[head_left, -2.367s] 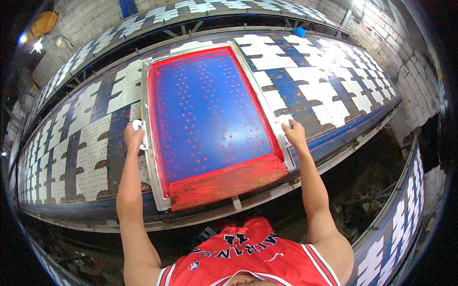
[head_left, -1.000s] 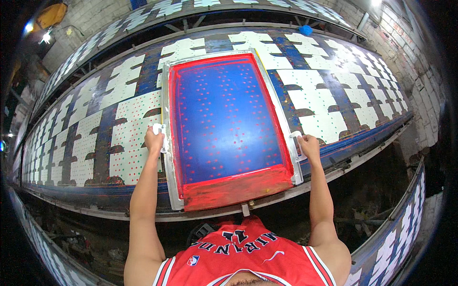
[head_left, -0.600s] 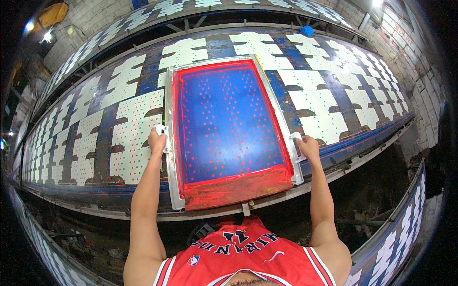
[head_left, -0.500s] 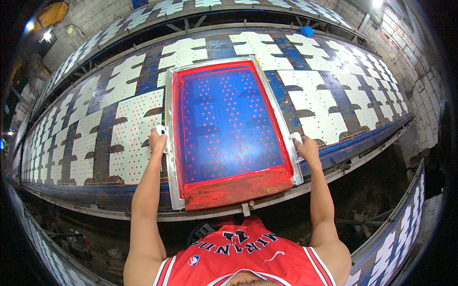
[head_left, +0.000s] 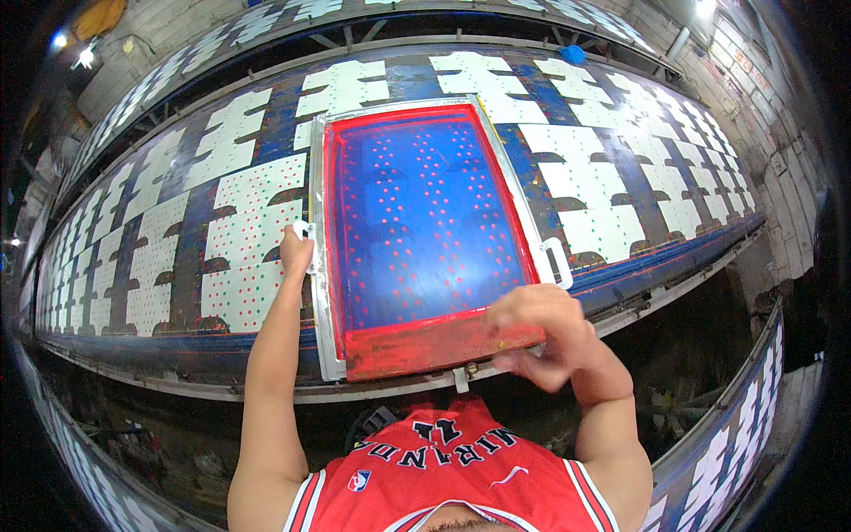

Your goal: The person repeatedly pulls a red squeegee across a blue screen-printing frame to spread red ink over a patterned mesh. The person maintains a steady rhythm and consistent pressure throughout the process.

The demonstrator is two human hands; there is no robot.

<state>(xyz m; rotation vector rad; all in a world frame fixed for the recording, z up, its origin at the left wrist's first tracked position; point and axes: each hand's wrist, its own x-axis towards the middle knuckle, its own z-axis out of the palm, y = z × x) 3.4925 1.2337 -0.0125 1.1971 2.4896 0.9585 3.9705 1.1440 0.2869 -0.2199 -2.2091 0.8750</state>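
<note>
A screen-printing frame (head_left: 321, 324) lies on the long printing table, with a blue mesh (head_left: 425, 230) dotted in red and bordered with red ink. My left hand (head_left: 296, 251) is closed on the white handle at the frame's left side. Its counterpart, the white handle (head_left: 557, 262) on the right side, is free of any hand. My right hand (head_left: 545, 332) hovers over the frame's near right corner, fingers curled but apart, with nothing visible in them. Across the near end of the mesh lies a wide red-stained bar (head_left: 417, 348), which looks like a squeegee.
White cut fabric pieces (head_left: 581, 177) lie in rows along the table; those left of the frame carry red and green dots (head_left: 253, 235). A blue lump (head_left: 573, 55) sits at the far edge. A metal rail (head_left: 213, 388) runs along the near edge. Another table stands behind.
My right hand has let go of the right handle and moved left and nearer to me, over the frame's near corner. My left hand keeps its hold.
</note>
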